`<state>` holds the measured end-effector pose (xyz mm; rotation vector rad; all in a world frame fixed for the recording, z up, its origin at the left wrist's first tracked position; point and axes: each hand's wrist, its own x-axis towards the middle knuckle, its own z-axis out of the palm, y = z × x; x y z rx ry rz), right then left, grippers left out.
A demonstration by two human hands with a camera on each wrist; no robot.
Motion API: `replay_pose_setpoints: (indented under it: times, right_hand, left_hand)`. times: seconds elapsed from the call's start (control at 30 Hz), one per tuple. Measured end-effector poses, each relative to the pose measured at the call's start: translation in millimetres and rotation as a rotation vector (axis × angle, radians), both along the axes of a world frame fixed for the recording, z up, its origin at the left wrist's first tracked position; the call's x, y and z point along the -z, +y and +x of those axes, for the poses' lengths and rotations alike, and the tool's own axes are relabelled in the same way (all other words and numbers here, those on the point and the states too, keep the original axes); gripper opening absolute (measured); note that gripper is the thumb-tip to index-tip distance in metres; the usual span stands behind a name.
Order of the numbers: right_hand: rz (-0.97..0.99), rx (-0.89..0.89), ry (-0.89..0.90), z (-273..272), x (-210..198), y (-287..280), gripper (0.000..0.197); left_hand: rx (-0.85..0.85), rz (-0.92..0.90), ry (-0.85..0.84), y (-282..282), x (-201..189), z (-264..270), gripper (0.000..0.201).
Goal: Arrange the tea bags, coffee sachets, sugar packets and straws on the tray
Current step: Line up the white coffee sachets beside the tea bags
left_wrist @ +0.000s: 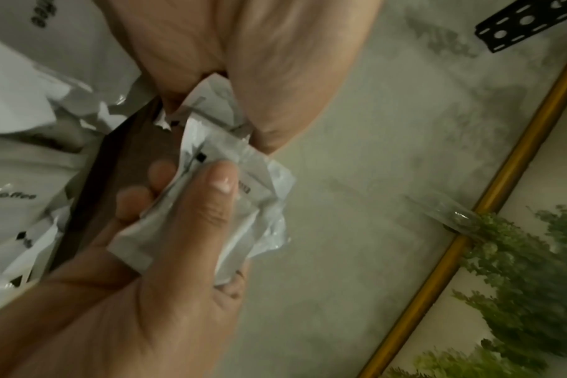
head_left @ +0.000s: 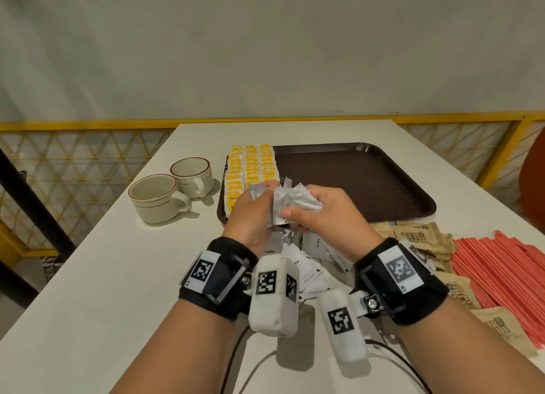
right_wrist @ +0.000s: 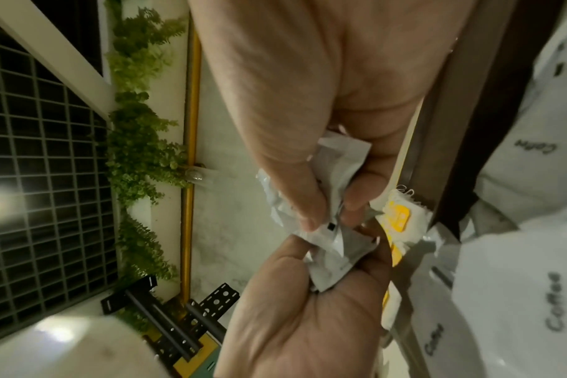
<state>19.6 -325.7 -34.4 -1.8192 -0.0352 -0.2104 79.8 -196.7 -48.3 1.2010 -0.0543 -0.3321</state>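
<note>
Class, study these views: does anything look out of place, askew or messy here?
Yes. The coffee sachets lie in a jumbled heap on the table, not on the tray. The tea bags sit in neat rows.

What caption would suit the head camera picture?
Both hands grip white coffee sachets above a brown tray lined with yellow tea bags.

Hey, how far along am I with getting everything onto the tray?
Done: the tea bags sit in rows along the left edge of the tray. In hand: both your left hand and right hand hold a bunch of coffee sachets above the tray's near edge. Left: more loose sachets, the sugar packets and the straws, all on the table.
</note>
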Motion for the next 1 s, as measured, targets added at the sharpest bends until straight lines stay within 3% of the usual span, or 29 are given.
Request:
replay_pose_setpoints:
  times: [0.17, 0.23, 0.33, 0.37, 0.47, 0.53, 0.67, 0.8, 0.9, 1.0]
  right_hand:
    - [0.048, -0.144, 0.067, -4, -2, 1, 0.012]
    - [0.103, -0.193, 0.101, -5, -3, 1, 0.007]
    - [0.177, -0.221, 0.129, -6, -4, 0, 0.019]
    - [0.224, -0.217, 0.137, -5, -5, 1, 0.021]
    - [0.455, -0.142, 0.144, -3, -10, -1, 0.018]
    - [0.602, -0.081, 0.144, 0, -11, -6, 0.024]
    - [0.650, 0.009, 0.143, 2, -12, -9, 0.027]
    - [0.628, -0.008, 0.145, 1, -11, -7, 0.021]
    - [0.640, -0.016, 0.142, 0, -12, -7, 0.023]
    - [0.631, 0.085, 0.104, 0, -12, -10, 0.013]
  left_hand:
    - [-0.001, -0.063, 0.075, -3, -9, -8, 0.032]
    - [0.055, -0.066, 0.051, -3, -11, -12, 0.047]
    - [0.102, -0.046, 0.009, -3, -10, -14, 0.070]
    - [0.089, -0.056, -0.001, -3, -10, -13, 0.068]
    - [-0.063, -0.218, 0.018, -2, -10, -11, 0.027]
    - [-0.110, -0.319, 0.058, 1, -10, -7, 0.013]
    - [-0.044, -0.254, 0.008, 6, -10, -6, 0.026]
    - [0.005, -0.171, -0.069, 6, -9, -8, 0.042]
    - [0.019, -0.120, -0.086, 6, -8, -9, 0.032]
    - [-0.020, -0.120, -0.085, 7, -7, -7, 0.025]
